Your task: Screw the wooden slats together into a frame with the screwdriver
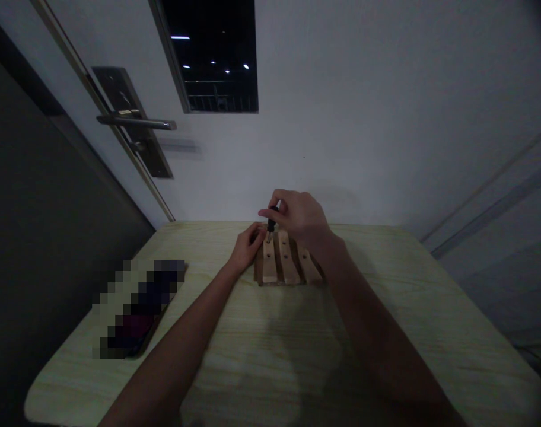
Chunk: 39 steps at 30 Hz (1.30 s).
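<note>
the right hand (299, 216) has a black-handled driver (273, 220) pinched between thumb and curled fingers, and look at that angle: near upright, its long axis leaning from one o'clock down to seven! the metal tip sits at eight o'clock from the right hand, right over the upper hole of the leftmost pale strip (269, 271), and that meeting of tip and hole is the relation to watch. the strip itself runs twelve to six on a brown wooden base (258, 274), towards the back of the table (261, 367). over at nine o'clock from the tip, close by, the left hand (245, 249) curves its fingers at the base's edge; whether they pinch it or merely rest there, i cannot tell! the middle strip (290, 273) and right strip (311, 273) lie towards four o'clock, their far ends tucked behind the right hand and wrist. dim light here, so whether tip touches wood is hard to call, and a flat object (148, 320) at eight o'clock is lost in pixelation.
</note>
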Motion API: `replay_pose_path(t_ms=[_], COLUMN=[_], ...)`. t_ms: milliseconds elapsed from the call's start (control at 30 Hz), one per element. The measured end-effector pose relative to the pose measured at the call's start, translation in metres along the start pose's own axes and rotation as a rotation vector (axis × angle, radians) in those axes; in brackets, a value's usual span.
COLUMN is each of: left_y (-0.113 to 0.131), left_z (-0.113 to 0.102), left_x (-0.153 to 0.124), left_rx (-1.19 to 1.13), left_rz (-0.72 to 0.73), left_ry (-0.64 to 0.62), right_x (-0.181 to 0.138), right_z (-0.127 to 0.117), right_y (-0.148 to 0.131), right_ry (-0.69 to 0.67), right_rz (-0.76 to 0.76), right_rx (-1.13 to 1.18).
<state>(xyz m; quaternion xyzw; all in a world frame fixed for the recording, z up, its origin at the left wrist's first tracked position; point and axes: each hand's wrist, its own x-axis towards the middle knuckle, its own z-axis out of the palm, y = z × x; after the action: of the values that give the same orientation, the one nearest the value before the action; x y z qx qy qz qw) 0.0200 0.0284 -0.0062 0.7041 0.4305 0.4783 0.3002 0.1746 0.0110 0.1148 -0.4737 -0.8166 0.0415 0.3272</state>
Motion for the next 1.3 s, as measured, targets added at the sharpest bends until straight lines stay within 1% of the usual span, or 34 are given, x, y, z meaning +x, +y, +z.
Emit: replay_pose_path(t_ms=[200, 400, 500, 633, 900, 1033, 1233, 1300], left_y=[0.003, 0.002, 0.001, -0.001, 0.003, 0.003, 0.003, 0.004], left_z=[0.0, 0.0, 0.0, 0.0, 0.0, 0.0, 0.0, 0.0], left_x=[-0.001, -0.001, -0.001, -0.001, -0.001, 0.0, 0.0, 0.0], left_rx=[-0.028, -0.041, -0.025, -0.025, -0.043, -0.052, -0.025, -0.012], left_rz=[-0.012, -0.002, -0.008, -0.015, -0.011, -0.023, -0.015, -0.01], left_ry=[0.0, -0.013, -0.001, 0.008, 0.0, -0.01, -0.003, 0.005], right_x=[0.0, -0.004, -0.004, -0.002, -0.002, -0.002, 0.0, 0.0], right_z=[0.003, 0.008, 0.008, 0.009, 0.009, 0.005, 0.003, 0.004], right_y=[0.001, 0.002, 0.005, 0.01, 0.008, 0.007, 0.004, 0.003], right_ry=[-0.027, -0.009, -0.004, 0.04, 0.004, 0.002, 0.024, 0.025], right_rz=[-0.073, -0.102, -0.144, -0.206, -0.151, -0.12, -0.025, -0.031], right_rx=[0.054, 0.053, 0.043, 0.107, 0.155, 0.117, 0.015, 0.004])
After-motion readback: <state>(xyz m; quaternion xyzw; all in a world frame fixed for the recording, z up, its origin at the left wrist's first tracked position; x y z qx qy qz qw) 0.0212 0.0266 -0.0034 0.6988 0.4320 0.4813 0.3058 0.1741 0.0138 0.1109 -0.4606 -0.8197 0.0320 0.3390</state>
